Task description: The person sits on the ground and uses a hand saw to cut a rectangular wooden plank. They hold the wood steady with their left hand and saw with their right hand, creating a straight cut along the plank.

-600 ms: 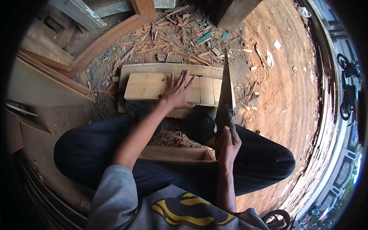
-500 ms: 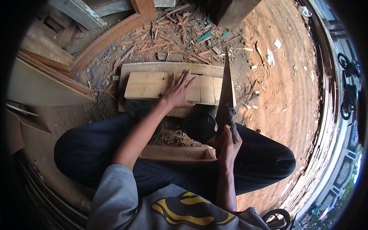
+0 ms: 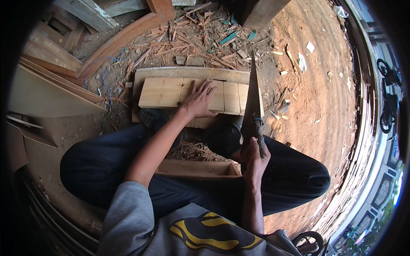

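Observation:
Across my feet lies a pale wooden board [image 3: 160,91] marked by several crosswise lines or cuts, on a wider, weathered plank [image 3: 158,73]. My left hand [image 3: 198,100] rests on top of it, fingers spread and slightly bent. My right hand [image 3: 256,160] grips the handle of a rusty handsaw [image 3: 252,91]. Its long blade points away from me, beside and over the board's right end; whether the teeth touch the wood I cannot tell. My shoes [image 3: 222,138] sit under the near edge of the board.
An open wooden box [image 3: 196,167] lies between my legs. Wood splinters [image 3: 171,45] litter the dirt ahead. Wooden frames [image 3: 115,51], leaning panels [image 3: 49,91] and blue cord are at left, a post [image 3: 262,10] stands ahead, and motorcycles [image 3: 386,91] show beyond the right edge.
The board and my left hand have shifted slightly upward in the picture. The saw and my right hand have also moved up a little. Both hands keep their positions on them.

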Tool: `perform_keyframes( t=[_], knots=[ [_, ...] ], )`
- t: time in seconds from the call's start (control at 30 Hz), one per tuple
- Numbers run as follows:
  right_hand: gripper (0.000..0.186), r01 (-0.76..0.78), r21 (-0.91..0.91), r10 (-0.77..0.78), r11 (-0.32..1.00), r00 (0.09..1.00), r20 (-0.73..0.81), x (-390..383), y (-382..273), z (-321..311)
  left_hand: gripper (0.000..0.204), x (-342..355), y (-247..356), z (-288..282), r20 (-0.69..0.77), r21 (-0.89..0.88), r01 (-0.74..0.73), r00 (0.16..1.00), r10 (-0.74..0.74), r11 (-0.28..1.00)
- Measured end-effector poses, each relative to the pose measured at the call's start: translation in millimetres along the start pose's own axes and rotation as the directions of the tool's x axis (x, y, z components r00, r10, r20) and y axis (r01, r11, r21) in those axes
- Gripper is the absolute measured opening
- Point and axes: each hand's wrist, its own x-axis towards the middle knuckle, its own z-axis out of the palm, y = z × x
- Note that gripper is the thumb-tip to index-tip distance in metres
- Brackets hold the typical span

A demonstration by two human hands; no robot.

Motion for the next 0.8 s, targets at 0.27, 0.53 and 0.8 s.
perform_keyframes(
  t=[0.27, 0.53, 0.8],
  knots=[
    [0.023, 0.001, 0.013, -0.001, 1.0, 1.0, 0.026, 3.5, 7.2, -5.5, 0.097, 0.1, 0.8, -3.2, 0.017, -0.015, 0.008, 1.0, -0.008, 1.0],
    [0.022, -0.004, 0.043, 0.003, 0.999, 1.0, 0.014, 3.1, 8.6, -3.4, 0.096, -0.1, 0.5, -3.8, 0.011, -0.006, 0.009, 1.0, -0.009, 1.0],
    [0.023, -0.012, -0.001, 0.012, 1.0, 1.0, 0.009, 2.6, 6.1, -4.5, 0.096, -0.6, -1.0, -0.7, -0.005, -0.013, -0.002, 1.0, 0.002, 1.0]
  ],
)
